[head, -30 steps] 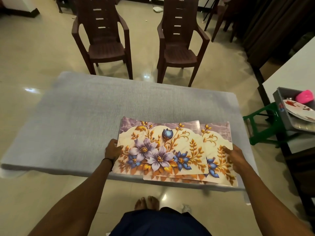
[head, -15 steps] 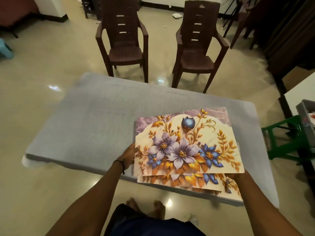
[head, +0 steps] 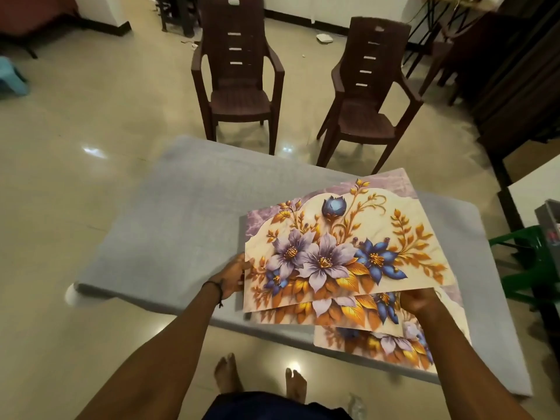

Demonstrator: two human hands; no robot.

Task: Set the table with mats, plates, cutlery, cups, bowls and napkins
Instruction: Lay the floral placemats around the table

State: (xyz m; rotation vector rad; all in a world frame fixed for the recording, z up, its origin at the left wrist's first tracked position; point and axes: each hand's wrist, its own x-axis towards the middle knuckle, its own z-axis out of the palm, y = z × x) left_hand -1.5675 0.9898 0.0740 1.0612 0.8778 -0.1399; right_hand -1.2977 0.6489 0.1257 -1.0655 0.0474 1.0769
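Observation:
Several floral place mats lie fanned at the near right of the grey-covered table [head: 169, 225]. The top mat [head: 339, 247], cream with purple and blue flowers and gold leaves, is raised off the stack and tilted. My left hand [head: 233, 275] grips its left edge. My right hand [head: 419, 301] holds the near right part of the stack, its fingers tucked under the top mat. A second mat [head: 342, 313] peeks out just below, and a third mat [head: 381, 347] sticks out over the table's near edge.
Two dark brown plastic chairs [head: 239, 83] [head: 366, 98] stand beyond the table's far side. A green stool [head: 527, 262] and a grey bin [head: 550, 225] sit at the right edge. My bare feet [head: 257, 377] are on the glossy floor below.
The top mat has come up off the stack and tilted, and the mats below have fanned apart toward me. The view has shifted left, pushing the table and mats rightward.

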